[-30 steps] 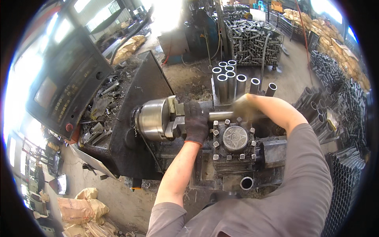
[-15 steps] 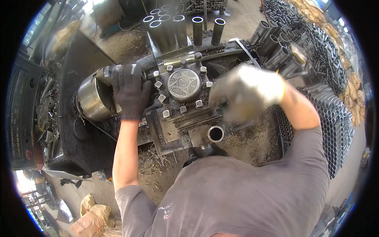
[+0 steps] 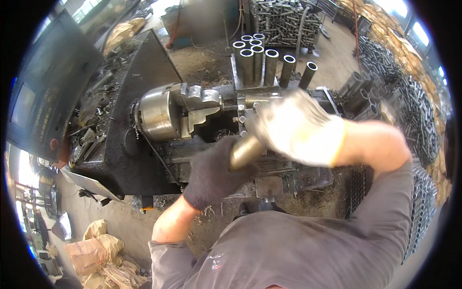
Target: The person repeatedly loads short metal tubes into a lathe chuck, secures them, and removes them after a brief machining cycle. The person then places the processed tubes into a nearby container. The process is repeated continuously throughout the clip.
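Observation:
A short metal tube (image 3: pixel 244 152) is held at a tilt over the lathe's tool post, between both of my hands. My left hand (image 3: pixel 219 169), in a dark glove, is closed around its lower end. At the upper end, my right hand (image 3: pixel 296 127), in a whitish glove, grips the tube; motion blurs its fingers. To the left of the hands, the lathe chuck (image 3: pixel 161 113) has its stepped jaws (image 3: pixel 199 100) apart with no tube between them. The tool post is mostly hidden behind my right hand and the tube.
Several metal tubes (image 3: pixel 271 67) stand upright on a plate behind the lathe. A caliper (image 3: pixel 329 101) lies to their right. More tubes (image 3: pixel 370 98) and heaps of small metal parts (image 3: pixel 414 106) fill the right side. Brown sacks (image 3: pixel 91 253) lie on the floor at lower left.
My left hand has left the chuck and come right and nearer, onto a tube. The tube standing at the lathe's near side is gone from there. The view has shifted left.

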Available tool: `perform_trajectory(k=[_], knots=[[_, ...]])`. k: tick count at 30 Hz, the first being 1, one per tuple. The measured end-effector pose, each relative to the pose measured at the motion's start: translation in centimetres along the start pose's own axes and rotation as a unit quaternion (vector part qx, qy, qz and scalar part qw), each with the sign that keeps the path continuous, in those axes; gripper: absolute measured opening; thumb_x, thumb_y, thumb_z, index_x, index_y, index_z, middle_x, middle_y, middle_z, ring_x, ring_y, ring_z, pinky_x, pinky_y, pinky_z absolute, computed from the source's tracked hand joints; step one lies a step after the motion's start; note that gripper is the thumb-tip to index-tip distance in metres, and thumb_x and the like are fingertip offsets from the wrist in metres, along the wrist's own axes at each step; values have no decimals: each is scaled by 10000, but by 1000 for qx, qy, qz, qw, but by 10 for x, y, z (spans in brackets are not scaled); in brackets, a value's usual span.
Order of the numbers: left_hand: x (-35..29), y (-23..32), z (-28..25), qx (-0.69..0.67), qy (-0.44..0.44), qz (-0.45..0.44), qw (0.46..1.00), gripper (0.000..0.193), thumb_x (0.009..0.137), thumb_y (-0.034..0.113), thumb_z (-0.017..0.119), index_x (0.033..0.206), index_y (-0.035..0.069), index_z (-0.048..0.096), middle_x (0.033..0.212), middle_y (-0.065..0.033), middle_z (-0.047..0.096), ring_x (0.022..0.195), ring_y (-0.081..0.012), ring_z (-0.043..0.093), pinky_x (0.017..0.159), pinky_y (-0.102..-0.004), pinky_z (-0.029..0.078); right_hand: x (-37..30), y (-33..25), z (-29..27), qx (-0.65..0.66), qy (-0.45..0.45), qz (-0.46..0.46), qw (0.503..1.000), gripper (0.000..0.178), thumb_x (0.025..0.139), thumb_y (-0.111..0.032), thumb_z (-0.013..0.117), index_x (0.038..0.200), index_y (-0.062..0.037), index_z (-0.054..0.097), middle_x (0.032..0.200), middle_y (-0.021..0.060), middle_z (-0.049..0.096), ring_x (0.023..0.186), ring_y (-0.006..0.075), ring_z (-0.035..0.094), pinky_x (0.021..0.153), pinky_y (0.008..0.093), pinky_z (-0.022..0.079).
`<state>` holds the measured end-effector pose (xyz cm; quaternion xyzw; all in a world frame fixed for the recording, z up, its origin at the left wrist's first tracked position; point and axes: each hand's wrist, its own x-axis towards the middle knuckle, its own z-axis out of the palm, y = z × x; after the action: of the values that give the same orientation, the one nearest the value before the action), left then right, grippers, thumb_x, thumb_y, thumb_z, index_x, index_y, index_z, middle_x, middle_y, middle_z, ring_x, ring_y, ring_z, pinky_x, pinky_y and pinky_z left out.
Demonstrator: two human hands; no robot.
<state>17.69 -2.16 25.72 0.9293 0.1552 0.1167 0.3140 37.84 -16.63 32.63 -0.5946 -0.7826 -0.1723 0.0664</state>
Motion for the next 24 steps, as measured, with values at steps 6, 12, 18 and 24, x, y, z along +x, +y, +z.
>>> perform_trajectory(k=[6,12,18,24], knots=[[24,-62,-13,81,82,-212,970,458,895,382,798,1230,84,703,1059,-129,787,1015,-283,769,952,-440,576,27,115,70,-33,-169,196,965,336,796,-301,825,958,-50,672,775,155,720,733,362,745,645,473,595],[-86,-174,59,-196,159,-308,917,378,942,290,764,1198,15,725,1039,-134,765,913,-238,738,849,-359,589,14,153,193,116,-249,231,933,302,743,-284,834,910,-39,777,838,205,751,847,384,764,750,472,606],[-230,-320,111,-485,487,-370,625,311,1037,372,666,1078,65,687,801,-41,622,778,-231,647,731,-411,582,-11,171,259,299,-186,157,923,333,824,-257,817,955,42,753,855,225,749,755,366,732,704,441,579],[-278,-366,72,-496,600,-428,460,519,1041,664,529,788,211,499,670,38,457,506,-195,378,635,-446,482,23,161,253,285,-247,181,908,319,894,-257,770,1073,4,727,875,198,766,728,337,740,671,432,584]])
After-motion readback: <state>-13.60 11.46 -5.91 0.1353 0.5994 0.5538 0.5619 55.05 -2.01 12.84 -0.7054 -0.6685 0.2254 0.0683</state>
